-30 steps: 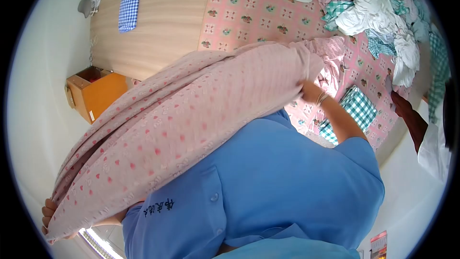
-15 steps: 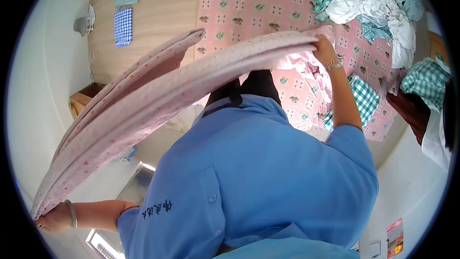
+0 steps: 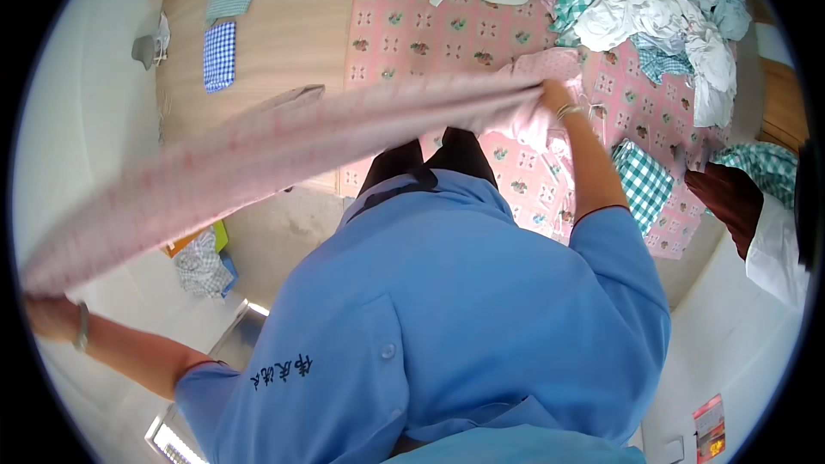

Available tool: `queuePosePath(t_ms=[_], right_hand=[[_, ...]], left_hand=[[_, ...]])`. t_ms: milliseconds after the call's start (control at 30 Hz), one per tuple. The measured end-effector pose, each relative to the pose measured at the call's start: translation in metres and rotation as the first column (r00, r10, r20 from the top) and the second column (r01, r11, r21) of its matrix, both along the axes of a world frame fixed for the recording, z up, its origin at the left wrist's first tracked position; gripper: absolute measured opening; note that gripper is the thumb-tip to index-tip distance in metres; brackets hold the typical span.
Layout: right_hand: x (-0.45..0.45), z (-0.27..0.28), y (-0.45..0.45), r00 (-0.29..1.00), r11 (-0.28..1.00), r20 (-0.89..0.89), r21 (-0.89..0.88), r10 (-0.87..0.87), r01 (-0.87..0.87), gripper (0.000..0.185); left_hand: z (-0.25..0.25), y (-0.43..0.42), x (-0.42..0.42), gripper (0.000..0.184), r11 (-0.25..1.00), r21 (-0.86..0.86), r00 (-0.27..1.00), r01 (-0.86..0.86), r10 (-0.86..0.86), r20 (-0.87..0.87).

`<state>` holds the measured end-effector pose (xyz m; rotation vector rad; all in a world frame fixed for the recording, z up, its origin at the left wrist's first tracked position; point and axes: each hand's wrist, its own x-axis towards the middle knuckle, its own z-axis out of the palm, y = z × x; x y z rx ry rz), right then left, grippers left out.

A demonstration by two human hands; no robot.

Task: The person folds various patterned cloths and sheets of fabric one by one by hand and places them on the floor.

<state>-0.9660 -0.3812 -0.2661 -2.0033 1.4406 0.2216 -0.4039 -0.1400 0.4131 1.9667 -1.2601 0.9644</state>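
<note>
A long pink sheet [image 3: 284,137] with a small printed pattern stretches across my front, gathered into long folds and blurred toward its left part. My left hand [image 3: 53,318], raised far out at the left edge of the view, is closed on one end; its fingertips are partly hidden. The other end is gripped by my right hand [image 3: 557,101], above the pink patterned cover. More pink cloth [image 3: 537,129] hangs or lies just below that hand. Further to the right, a folded green-and-white checked cloth [image 3: 643,182] lies on the cover.
The pink patterned cover [image 3: 412,26] spreads over the surface ahead, beside a beige tabletop [image 3: 292,26]. A heap of white and checked linens [image 3: 636,17] lies at the back right. A folded blue checked cloth [image 3: 219,56] rests at left. Dark brown cloth [image 3: 729,202] shows at right.
My left hand has moved up and further left, pulling the sheet straighter and flatter. My right hand has shifted slightly left and down, still holding its end.
</note>
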Motion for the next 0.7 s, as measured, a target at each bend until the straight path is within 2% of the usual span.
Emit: queuePosePath(t_ms=[33, 67, 100, 133, 167, 200, 233, 267, 300, 333, 367, 400, 433, 467, 500, 533, 567, 600, 633, 667, 700], right_hand=[[-0.018, 0.055, -0.039, 0.972, 0.975, -0.188, -0.141, 0.142, -0.170, 0.024], [-0.058, 0.046, -0.065, 0.997, 0.953, -0.057, -0.299, -0.057, 0.037, 0.021], [-0.096, 0.064, -0.087, 0.992, 0.907, -0.039, -0.410, -0.122, 0.096, 0.024], [-0.134, 0.102, -0.102, 0.974, 0.868, 0.040, -0.448, -0.222, 0.216, 0.027], [-0.177, 0.143, -0.112, 0.937, 0.827, -0.165, -0.533, -0.309, 0.179, 0.030], [-0.210, 0.195, -0.108, 0.891, 0.737, -0.178, -0.640, -0.417, 0.218, 0.031], [-0.257, 0.233, -0.103, 0.863, 0.624, -0.117, -0.738, -0.491, 0.255, 0.035], [-0.315, 0.260, -0.100, 0.814, 0.546, -0.139, -0.802, -0.563, 0.241, 0.039], [-0.311, 0.320, -0.070, 0.701, 0.480, -0.131, -0.813, -0.701, 0.328, 0.042], [-0.292, 0.369, -0.035, 0.660, 0.323, 0.056, -0.839, -0.749, 0.437, 0.042], [-0.277, 0.402, -0.001, 0.601, 0.154, 0.247, -0.830, -0.760, 0.536, 0.042], [-0.267, 0.412, 0.025, 0.612, 0.103, 0.431, -0.757, -0.663, 0.646, 0.038], [-0.262, 0.408, 0.044, 0.592, 0.077, 0.600, -0.664, -0.538, 0.744, 0.035], [-0.283, 0.390, 0.056, 0.809, 0.332, 0.281, -0.806, -0.516, 0.491, 0.025], [-0.267, 0.375, 0.070, 0.921, 0.477, 0.140, -0.821, -0.364, 0.313, 0.023], [-0.248, 0.362, 0.084, 0.985, 0.587, 0.026, -0.800, -0.172, 0.123, 0.025], [-0.220, 0.360, 0.095, 0.980, 0.575, -0.020, -0.812, -0.197, 0.099, 0.024], [-0.191, 0.363, 0.109, 0.986, 0.450, -0.033, -0.892, -0.166, 0.046, 0.018], [-0.175, 0.344, 0.125, 0.939, 0.429, 0.115, -0.866, -0.325, 0.255, 0.022], [-0.176, 0.292, 0.134, 0.940, 0.297, 0.211, -0.910, -0.268, 0.289, 0.032], [-0.154, 0.243, 0.152, 0.887, 0.471, 0.200, -0.787, -0.417, 0.399, 0.037]], left_hand=[[-0.013, -0.028, -0.012, 0.035, 0.995, -0.043, 0.990, 0.090, -0.094, -0.108], [-0.024, -0.054, -0.025, 0.036, 0.980, -0.086, 0.962, 0.180, -0.194, -0.193], [-0.034, -0.076, -0.038, 0.038, 0.957, -0.126, 0.923, 0.262, -0.287, -0.258], [-0.042, -0.094, -0.048, 0.040, 0.927, -0.170, 0.878, 0.335, -0.373, -0.301], [-0.048, -0.110, -0.056, 0.042, 0.895, -0.194, 0.830, 0.401, -0.444, -0.337], [-0.054, -0.119, -0.061, 0.040, 0.811, -0.256, 0.756, 0.526, -0.583, -0.297], [-0.055, -0.124, -0.056, 0.040, 0.795, -0.276, 0.737, 0.540, -0.605, -0.301], [-0.056, -0.130, -0.046, 0.040, 0.770, -0.340, 0.709, 0.539, -0.633, -0.311], [-0.058, -0.135, -0.035, 0.039, 0.743, -0.403, 0.679, 0.534, -0.661, -0.320], [-0.060, -0.136, -0.024, 0.039, 0.724, -0.424, 0.656, 0.544, -0.682, -0.323], [-0.060, -0.132, -0.013, 0.038, 0.866, -0.071, 0.854, 0.495, -0.469, 0.226], [-0.062, -0.134, -0.005, 0.037, 0.969, 0.146, 0.611, 0.197, -0.238, 0.755], [-0.069, -0.139, -0.001, 0.037, 0.967, 0.130, 0.617, 0.219, -0.240, 0.750], [-0.076, -0.143, 0.004, 0.035, 0.835, -0.133, 0.839, 0.534, -0.505, 0.204], [-0.079, -0.145, 0.009, 0.032, 0.646, -0.513, 0.566, 0.565, -0.756, -0.328], [-0.077, -0.136, 0.021, 0.028, 0.611, -0.589, 0.488, 0.529, -0.787, -0.378], [-0.074, -0.129, 0.044, 0.028, 0.602, -0.594, 0.477, 0.534, -0.795, -0.376], [-0.066, -0.113, 0.072, 0.027, 0.628, -0.598, 0.525, 0.497, -0.767, -0.369], [-0.056, -0.095, 0.104, 0.026, 0.654, -0.600, 0.571, 0.460, -0.736, -0.364], [-0.048, -0.076, 0.134, 0.026, 0.680, -0.605, 0.622, 0.415, -0.697, -0.358], [-0.039, -0.061, 0.155, 0.026, 0.685, -0.619, 0.654, 0.385, -0.676, -0.341]])
